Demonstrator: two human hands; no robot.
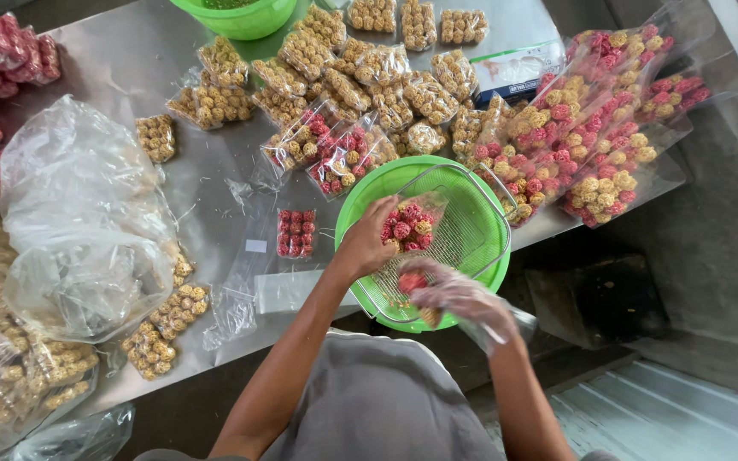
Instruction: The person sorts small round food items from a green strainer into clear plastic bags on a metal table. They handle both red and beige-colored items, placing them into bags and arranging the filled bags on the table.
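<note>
A small clear bag (409, 224) full of red and yellow balls sits just past the left hand's (367, 243) fingers, tipped open. One red ball (411, 281) is pinched in the gloved right hand (459, 299), just below the bag.

We see a dull brushed-metal bench (130, 77), a glossy green plastic basin (489, 256) at five o'clock holding a wire-mesh tray (471, 226), and clear crinkled plastic bags (79, 222) at nine o'clock.

Grey shirt, clear-gloved right hand (459, 299)
</note>
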